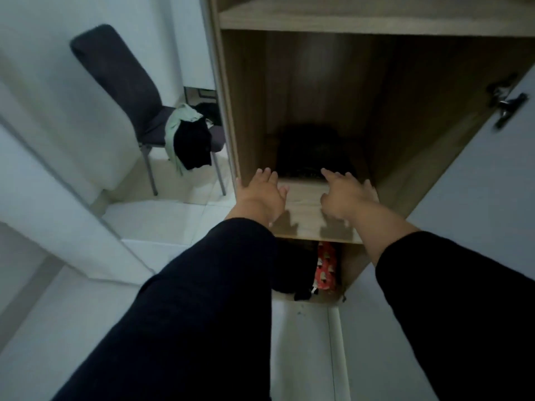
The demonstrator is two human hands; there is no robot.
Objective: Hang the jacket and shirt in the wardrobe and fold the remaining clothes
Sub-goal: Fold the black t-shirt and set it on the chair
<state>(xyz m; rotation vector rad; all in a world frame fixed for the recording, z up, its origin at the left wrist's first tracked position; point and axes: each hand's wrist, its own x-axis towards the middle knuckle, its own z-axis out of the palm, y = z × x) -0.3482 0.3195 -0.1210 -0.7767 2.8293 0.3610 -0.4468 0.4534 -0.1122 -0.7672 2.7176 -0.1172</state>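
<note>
Inside the wardrobe (249, 111), a dark folded garment (314, 153) lies on the middle shelf (304, 198), toward the back of the compartment. Both hands extend over the front part of that shelf. The left hand (260, 195) is flat with fingers spread apart, empty, just short of the garment's front left corner. The right hand (344, 193) is also empty, fingers straight and apart, the index fingertip at the garment's front edge; contact cannot be confirmed. The garment appears black, compactly stacked, with blurred detail. Left of the wardrobe, a dark chair (124, 82) carries a pale green cloth (173, 125) and black clothes (192, 146) draped over its seat.
</note>
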